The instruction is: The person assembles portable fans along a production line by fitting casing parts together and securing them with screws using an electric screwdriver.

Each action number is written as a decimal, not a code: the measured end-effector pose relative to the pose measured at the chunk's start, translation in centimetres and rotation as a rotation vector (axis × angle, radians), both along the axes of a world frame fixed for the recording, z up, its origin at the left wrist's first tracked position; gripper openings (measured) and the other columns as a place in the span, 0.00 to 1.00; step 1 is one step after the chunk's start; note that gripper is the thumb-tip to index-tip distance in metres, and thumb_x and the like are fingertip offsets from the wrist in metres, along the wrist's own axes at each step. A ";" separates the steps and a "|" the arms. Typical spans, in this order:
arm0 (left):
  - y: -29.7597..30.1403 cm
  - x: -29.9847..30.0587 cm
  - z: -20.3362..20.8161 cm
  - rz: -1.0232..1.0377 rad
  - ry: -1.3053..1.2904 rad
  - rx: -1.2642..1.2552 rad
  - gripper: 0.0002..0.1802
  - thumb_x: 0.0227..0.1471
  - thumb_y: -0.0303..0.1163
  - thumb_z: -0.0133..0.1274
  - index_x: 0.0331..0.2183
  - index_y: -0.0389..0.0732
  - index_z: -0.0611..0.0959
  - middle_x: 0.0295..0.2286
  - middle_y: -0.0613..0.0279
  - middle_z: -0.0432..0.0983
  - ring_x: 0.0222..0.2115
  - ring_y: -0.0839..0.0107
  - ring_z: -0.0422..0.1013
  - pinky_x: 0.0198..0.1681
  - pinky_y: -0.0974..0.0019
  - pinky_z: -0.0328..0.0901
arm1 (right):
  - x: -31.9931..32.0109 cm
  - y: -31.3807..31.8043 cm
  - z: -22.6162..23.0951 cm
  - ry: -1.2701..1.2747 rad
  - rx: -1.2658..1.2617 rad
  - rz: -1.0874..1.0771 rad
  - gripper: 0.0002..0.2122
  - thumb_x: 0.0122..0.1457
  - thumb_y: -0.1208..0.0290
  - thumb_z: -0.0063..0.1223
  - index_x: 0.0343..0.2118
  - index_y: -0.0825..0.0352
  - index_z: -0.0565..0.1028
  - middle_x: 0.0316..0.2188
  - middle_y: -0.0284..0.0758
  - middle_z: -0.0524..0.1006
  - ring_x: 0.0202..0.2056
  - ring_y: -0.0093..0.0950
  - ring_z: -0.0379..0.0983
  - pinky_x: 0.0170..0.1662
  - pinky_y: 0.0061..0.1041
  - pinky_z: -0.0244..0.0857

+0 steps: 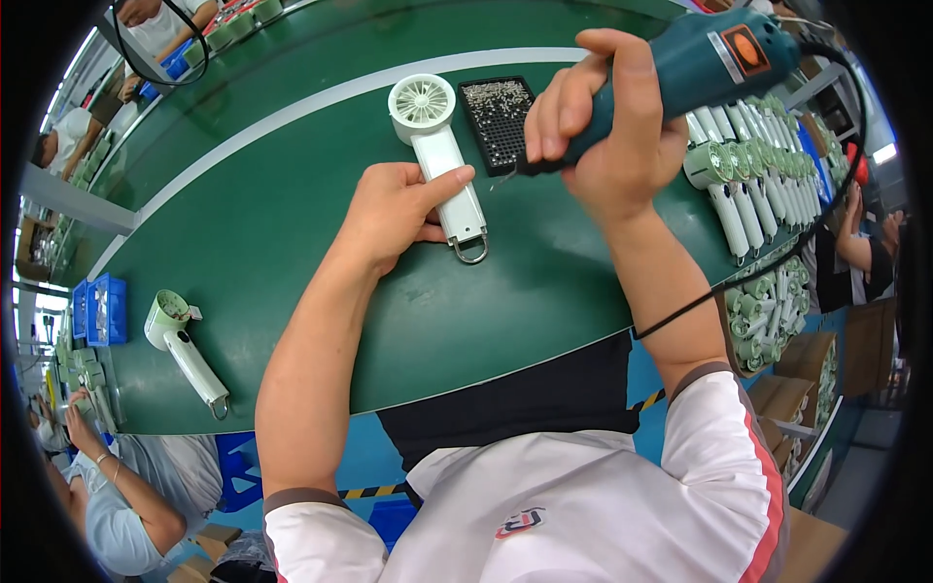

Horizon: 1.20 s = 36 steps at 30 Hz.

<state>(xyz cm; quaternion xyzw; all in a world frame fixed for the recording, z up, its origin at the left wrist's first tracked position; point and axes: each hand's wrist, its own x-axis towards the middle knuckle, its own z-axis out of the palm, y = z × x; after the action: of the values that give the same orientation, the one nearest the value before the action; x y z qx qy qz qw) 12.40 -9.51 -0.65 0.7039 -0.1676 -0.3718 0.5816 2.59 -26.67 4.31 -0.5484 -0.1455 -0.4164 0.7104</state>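
A factory assembly workshop is showing here: identical pale-green-and-white plastic handheld fans (743, 167) are lining the right end of a long, smooth green workbench (476, 316), where a black rectangular gridded tray (501, 134) is holding small metallic parts. A corded teal power tool (700, 73) is hanging above, co-workers (146, 500) are working around, and brown cardboard boxes (785, 396) are standing nearby.

Held fan (437, 148) over the middle of the worktop (481, 325)
In the left grip (389, 209), it has the screw tray (502, 138) just right of its head; farther right come the power screwdriver (680, 73) in the right grip (627, 146), then the fan rows (746, 207); far left lies a single fan (193, 366), the bins (107, 335) left of and behind it
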 end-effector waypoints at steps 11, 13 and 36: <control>0.4 0.2 -0.2 -0.016 -0.005 -0.016 0.26 0.57 0.43 0.65 0.39 0.24 0.83 0.30 0.50 0.83 0.29 0.67 0.81 0.30 0.67 0.77 | -1.1 3.0 -0.8 0.004 -0.315 0.084 0.14 0.74 0.65 0.41 0.50 0.73 0.68 0.18 0.35 0.71 0.16 0.25 0.67 0.21 0.30 0.68; 0.4 0.3 -0.4 -0.038 0.016 -0.042 0.26 0.57 0.43 0.65 0.39 0.24 0.83 0.30 0.50 0.83 0.29 0.67 0.81 0.30 0.67 0.77 | -1.0 3.2 -0.9 0.005 -0.322 0.089 0.14 0.74 0.65 0.41 0.50 0.73 0.68 0.18 0.35 0.71 0.16 0.25 0.67 0.21 0.30 0.68; 0.6 -0.2 -1.4 0.104 -0.187 -0.204 0.09 0.53 0.26 0.56 0.25 0.29 0.83 0.24 0.65 0.77 0.25 0.78 0.70 0.25 0.68 0.64 | 0.5 5.5 -2.7 -0.107 -0.446 -0.113 0.13 0.57 0.72 0.67 0.41 0.71 0.76 0.27 0.36 0.78 0.25 0.26 0.75 0.31 0.26 0.71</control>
<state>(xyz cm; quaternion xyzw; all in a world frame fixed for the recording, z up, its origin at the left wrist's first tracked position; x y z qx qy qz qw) 12.23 -8.89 -2.09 0.6803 -0.2213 -0.2549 0.6505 3.08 -21.16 1.57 -0.6762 -0.2402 -0.4416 0.5385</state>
